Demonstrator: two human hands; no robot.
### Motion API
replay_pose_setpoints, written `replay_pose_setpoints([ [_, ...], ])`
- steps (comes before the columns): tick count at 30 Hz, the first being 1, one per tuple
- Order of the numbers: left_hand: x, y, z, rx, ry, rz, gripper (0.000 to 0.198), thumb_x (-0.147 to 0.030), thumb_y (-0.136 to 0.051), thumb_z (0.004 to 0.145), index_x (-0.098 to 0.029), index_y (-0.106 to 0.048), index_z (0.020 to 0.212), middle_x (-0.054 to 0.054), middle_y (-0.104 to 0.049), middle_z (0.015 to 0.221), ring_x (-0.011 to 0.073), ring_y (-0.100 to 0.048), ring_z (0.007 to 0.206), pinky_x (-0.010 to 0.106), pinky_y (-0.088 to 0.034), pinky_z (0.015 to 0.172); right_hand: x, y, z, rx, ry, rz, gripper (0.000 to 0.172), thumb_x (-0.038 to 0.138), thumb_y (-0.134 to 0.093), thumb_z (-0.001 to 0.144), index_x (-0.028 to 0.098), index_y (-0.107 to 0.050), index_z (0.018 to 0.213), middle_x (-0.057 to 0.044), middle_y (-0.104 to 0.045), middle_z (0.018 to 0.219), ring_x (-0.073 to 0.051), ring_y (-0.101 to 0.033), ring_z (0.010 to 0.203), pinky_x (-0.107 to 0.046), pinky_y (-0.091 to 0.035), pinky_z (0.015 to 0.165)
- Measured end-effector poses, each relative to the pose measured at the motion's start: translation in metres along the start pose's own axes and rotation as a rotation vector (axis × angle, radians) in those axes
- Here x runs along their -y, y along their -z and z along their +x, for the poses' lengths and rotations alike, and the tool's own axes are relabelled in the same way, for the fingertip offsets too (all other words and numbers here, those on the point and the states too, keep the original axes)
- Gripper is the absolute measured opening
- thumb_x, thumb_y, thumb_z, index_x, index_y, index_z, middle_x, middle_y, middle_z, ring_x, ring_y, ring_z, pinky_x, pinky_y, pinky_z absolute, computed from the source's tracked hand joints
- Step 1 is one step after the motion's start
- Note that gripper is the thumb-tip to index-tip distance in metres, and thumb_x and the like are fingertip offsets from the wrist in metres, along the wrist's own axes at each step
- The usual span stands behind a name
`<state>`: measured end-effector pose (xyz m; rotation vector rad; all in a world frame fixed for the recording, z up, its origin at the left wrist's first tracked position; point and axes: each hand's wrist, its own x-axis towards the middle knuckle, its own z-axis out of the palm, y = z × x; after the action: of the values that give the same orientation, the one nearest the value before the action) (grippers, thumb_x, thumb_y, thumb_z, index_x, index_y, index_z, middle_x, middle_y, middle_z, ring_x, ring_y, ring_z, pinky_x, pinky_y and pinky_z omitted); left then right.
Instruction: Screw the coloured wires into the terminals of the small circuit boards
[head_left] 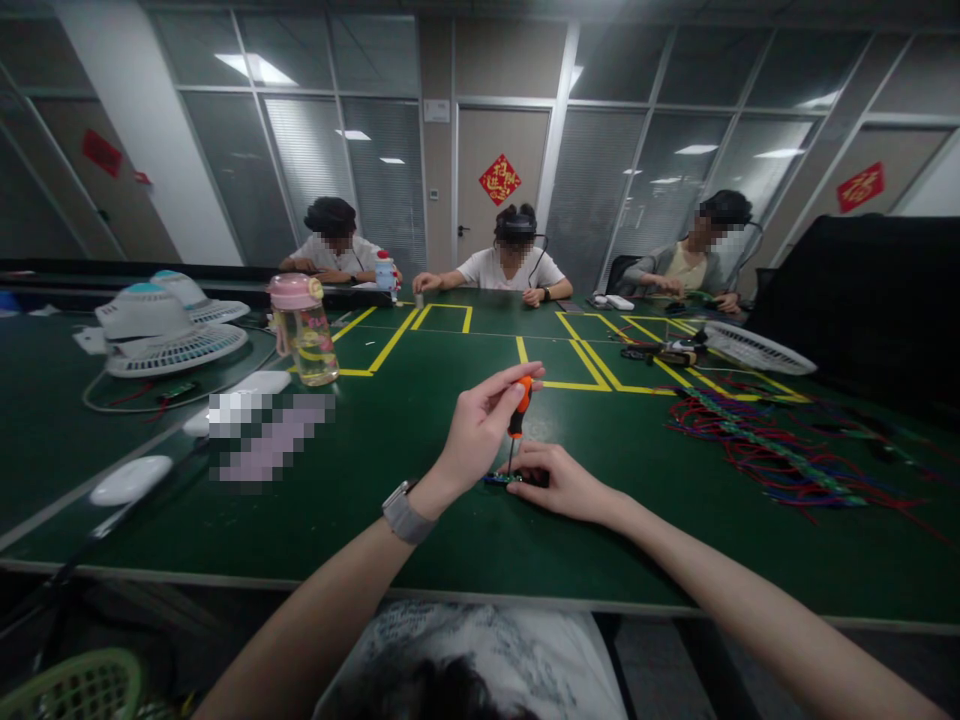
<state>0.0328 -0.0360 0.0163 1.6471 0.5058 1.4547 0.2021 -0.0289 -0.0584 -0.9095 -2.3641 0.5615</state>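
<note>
In the middle of the green table, my left hand [484,420] is closed around the handle of an orange and black screwdriver [516,425]. The screwdriver stands nearly upright, its thin shaft pointing down at a small green circuit board [495,480] on the table. My right hand [559,477] rests low beside the shaft, its thumb and fingers pinching the board from the right. Those fingers cover much of the board. Whether the tip sits in a screw is too small to tell.
Left stand white fan parts [172,335], a pink-lidded bottle [307,335] and a white device [131,480]. Circuit boards with red and blue wires [772,445] spread at right, near a round white grille [757,347]. Yellow tape [394,340] marks the table. Three people sit opposite.
</note>
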Motion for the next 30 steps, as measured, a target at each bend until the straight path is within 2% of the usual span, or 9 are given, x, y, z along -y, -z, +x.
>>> replay_pose_setpoints([
  [6,0.0014,0.0007,0.0001,0.014,0.004,0.008,0.03,-0.024,-0.052,0.093,-0.017,-0.064,0.119,0.009,-0.069,0.118,0.0188,-0.066,0.105,0.032,-0.052,0.093,-0.0016,-0.0014,0.0002,-0.007,0.012,0.004,0.02,0.029,-0.064,0.085,0.017,-0.072,0.098,-0.001,-0.056,0.075,-0.012,-0.051,0.063,-0.024,-0.043,0.059],
  [9,0.0038,0.0014,-0.0005,0.02,-0.023,0.071,0.029,-0.025,-0.054,0.092,-0.019,-0.065,0.118,0.009,-0.069,0.111,0.0179,-0.067,0.099,0.03,-0.053,0.086,-0.0017,-0.0021,0.0001,0.002,0.004,0.003,0.02,0.029,-0.063,0.085,0.017,-0.072,0.099,-0.001,-0.056,0.075,-0.012,-0.05,0.062,-0.024,-0.042,0.059],
  [13,0.0058,0.0032,-0.0023,-0.098,-0.212,0.363,0.018,-0.027,-0.065,0.084,-0.021,-0.072,0.1,0.005,-0.063,0.096,0.0159,-0.061,0.089,0.028,-0.05,0.08,-0.002,-0.0026,0.0003,0.005,0.001,-0.003,0.02,0.029,-0.064,0.084,0.018,-0.072,0.099,-0.001,-0.057,0.075,-0.012,-0.05,0.062,-0.024,-0.042,0.058],
  [16,0.0034,0.0041,-0.0032,-0.161,-0.311,0.516,0.018,-0.027,-0.058,0.089,-0.021,-0.072,0.099,0.006,-0.059,0.099,0.0167,-0.058,0.093,0.03,-0.048,0.085,-0.0024,-0.0027,0.0005,0.006,0.0,-0.004,0.02,0.028,-0.064,0.084,0.018,-0.072,0.099,-0.002,-0.057,0.076,-0.011,-0.051,0.062,-0.024,-0.042,0.058],
  [19,0.0007,0.0044,-0.0017,-0.06,-0.224,0.351,0.029,-0.023,-0.044,0.095,-0.021,-0.068,0.112,0.009,-0.062,0.111,0.0188,-0.06,0.105,0.033,-0.048,0.093,-0.0025,-0.0027,0.0004,0.004,-0.003,-0.01,0.019,0.027,-0.064,0.084,0.018,-0.072,0.099,-0.002,-0.057,0.075,-0.012,-0.051,0.063,-0.024,-0.042,0.059],
  [22,0.001,0.0055,0.001,0.047,-0.059,0.137,0.029,-0.024,-0.047,0.094,-0.018,-0.063,0.118,0.009,-0.067,0.107,0.0188,-0.065,0.096,0.032,-0.052,0.086,-0.0023,-0.0028,0.0001,0.007,-0.008,-0.002,0.019,0.026,-0.063,0.084,0.018,-0.072,0.099,-0.002,-0.058,0.077,-0.012,-0.051,0.063,-0.024,-0.043,0.059],
  [24,0.0023,0.0065,0.0017,0.003,-0.09,0.206,0.023,-0.026,-0.057,0.089,-0.018,-0.068,0.108,0.007,-0.066,0.1,0.0177,-0.065,0.09,0.03,-0.053,0.08,-0.0021,-0.0027,0.0001,0.008,-0.01,0.001,0.019,0.026,-0.063,0.084,0.018,-0.072,0.099,-0.002,-0.057,0.077,-0.012,-0.051,0.064,-0.024,-0.042,0.059],
  [27,0.0032,0.0064,0.0005,-0.115,-0.248,0.456,0.015,-0.029,-0.068,0.082,-0.02,-0.072,0.094,0.006,-0.06,0.099,0.0171,-0.061,0.091,0.03,-0.05,0.084,-0.0015,-0.0022,0.0005,-0.001,-0.009,-0.008,0.018,0.025,-0.064,0.084,0.018,-0.072,0.098,-0.001,-0.056,0.075,-0.012,-0.051,0.063,-0.024,-0.042,0.059],
  [30,0.003,0.004,-0.001,-0.048,-0.25,0.439,0.025,-0.029,-0.052,0.093,-0.022,-0.067,0.111,0.008,-0.059,0.116,0.0188,-0.058,0.108,0.033,-0.046,0.097,-0.0005,-0.0018,0.0008,0.002,-0.007,-0.004,0.018,0.025,-0.064,0.083,0.018,-0.072,0.098,-0.001,-0.055,0.074,-0.012,-0.05,0.062,-0.024,-0.042,0.059],
])
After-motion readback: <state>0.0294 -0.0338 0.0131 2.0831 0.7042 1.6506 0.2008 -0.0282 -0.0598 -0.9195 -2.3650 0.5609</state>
